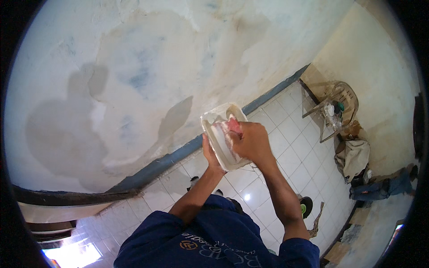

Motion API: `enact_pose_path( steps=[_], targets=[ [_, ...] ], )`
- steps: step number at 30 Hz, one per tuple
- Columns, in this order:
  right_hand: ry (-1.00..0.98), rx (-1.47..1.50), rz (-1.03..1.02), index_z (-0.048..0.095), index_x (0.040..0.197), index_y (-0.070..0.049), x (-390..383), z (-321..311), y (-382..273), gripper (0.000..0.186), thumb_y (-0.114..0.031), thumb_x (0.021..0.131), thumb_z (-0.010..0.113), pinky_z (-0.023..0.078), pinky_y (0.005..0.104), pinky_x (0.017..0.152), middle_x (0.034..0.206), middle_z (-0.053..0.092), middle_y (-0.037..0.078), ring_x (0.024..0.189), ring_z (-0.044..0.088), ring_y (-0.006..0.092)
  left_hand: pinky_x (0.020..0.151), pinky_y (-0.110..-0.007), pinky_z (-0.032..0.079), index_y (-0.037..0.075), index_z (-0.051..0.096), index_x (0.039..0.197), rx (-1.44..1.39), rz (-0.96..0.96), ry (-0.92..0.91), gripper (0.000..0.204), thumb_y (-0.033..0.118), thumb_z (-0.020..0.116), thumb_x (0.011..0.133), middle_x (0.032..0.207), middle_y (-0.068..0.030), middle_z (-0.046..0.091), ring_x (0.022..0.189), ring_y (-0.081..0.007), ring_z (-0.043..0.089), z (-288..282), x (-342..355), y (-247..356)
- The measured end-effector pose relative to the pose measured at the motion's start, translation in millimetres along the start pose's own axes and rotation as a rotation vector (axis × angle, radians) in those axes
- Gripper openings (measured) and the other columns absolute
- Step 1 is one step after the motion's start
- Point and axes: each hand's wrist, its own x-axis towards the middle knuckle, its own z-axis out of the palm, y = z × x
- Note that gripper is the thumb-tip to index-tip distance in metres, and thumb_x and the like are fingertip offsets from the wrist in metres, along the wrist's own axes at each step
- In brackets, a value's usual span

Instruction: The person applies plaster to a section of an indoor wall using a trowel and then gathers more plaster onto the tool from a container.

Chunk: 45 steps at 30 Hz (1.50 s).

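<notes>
A white rectangular tub is held up in front of my chest, its rim and inside smeared with white paste. My left hand grips the tub's left side, thumb up along the wall and the other fingers underneath. Reaching over the tub from the right, my right hand is closed on a flat pinkish-red piece coated with white paste. That piece is inside the tub, near its far end. My hand hides part of it, so its exact kind cannot be made out.
A stained, patchy wall rises ahead, with a blue-grey skirting along the white tiled floor. To the right stand a beige plastic chair bearing several items and a draped cloth. A dark round container sits beside my right arm.
</notes>
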Motion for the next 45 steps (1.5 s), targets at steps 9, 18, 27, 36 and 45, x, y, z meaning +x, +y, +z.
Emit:
enact_pose_path(
  steps=[9, 18, 27, 36, 45],
  targets=[
    [-0.014, 0.060, 0.119, 0.059, 0.069, 0.001, 2, -2, 3, 0.015, -0.013, 0.070, 0.061, 0.044, 0.0436, 0.055, 0.064, 0.058, 0.021, 0.061, 0.058, 0.0387, 0.105, -0.045, 0.035, 0.012, 0.032, 0.140, 0.090, 0.088, -0.008, 0.075, 0.065, 0.028, 0.087, 0.136, -0.0127, 0.043, 0.123, -0.0296, 0.044, 7, -1, -2],
    [0.057, -0.049, 0.056, 0.057, 0.066, -0.001, 1, 0, 7, 0.013, -0.013, 0.070, 0.061, 0.044, 0.0444, 0.054, 0.063, 0.057, 0.019, 0.060, 0.057, 0.0390, 0.103, -0.044, 0.036, 0.012, 0.032, 0.140, 0.000, 0.052, -0.028, 0.072, 0.063, 0.032, 0.088, 0.136, -0.0111, 0.043, 0.123, -0.0287, 0.044, 7, -3, -3],
    [0.036, -0.255, -0.001, 0.058, 0.067, -0.002, -4, -9, -3, 0.014, -0.015, 0.072, 0.060, 0.044, 0.0455, 0.053, 0.064, 0.057, 0.016, 0.060, 0.058, 0.0365, 0.102, -0.044, 0.037, 0.010, 0.034, 0.139, 0.006, 0.045, 0.038, 0.076, 0.065, 0.035, 0.086, 0.134, -0.0122, 0.044, 0.121, -0.0298, 0.046, 5, -1, -1],
    [0.069, -0.064, -0.064, 0.056, 0.063, -0.001, 3, 5, -19, 0.016, -0.015, 0.072, 0.058, 0.045, 0.0445, 0.053, 0.062, 0.057, 0.018, 0.057, 0.057, 0.0388, 0.102, -0.045, 0.036, 0.012, 0.034, 0.139, -0.019, 0.033, 0.086, 0.073, 0.063, 0.033, 0.086, 0.133, -0.0127, 0.045, 0.123, -0.0299, 0.044, 8, -4, -3],
    [0.015, -0.059, 0.039, 0.058, 0.069, 0.000, 7, -2, 13, 0.017, -0.017, 0.070, 0.061, 0.045, 0.0454, 0.056, 0.064, 0.059, 0.021, 0.062, 0.058, 0.0408, 0.103, -0.045, 0.036, 0.013, 0.032, 0.140, -0.006, 0.059, -0.002, 0.073, 0.064, 0.032, 0.087, 0.135, -0.0131, 0.044, 0.124, -0.0301, 0.043, 9, -5, 3]
  ],
)
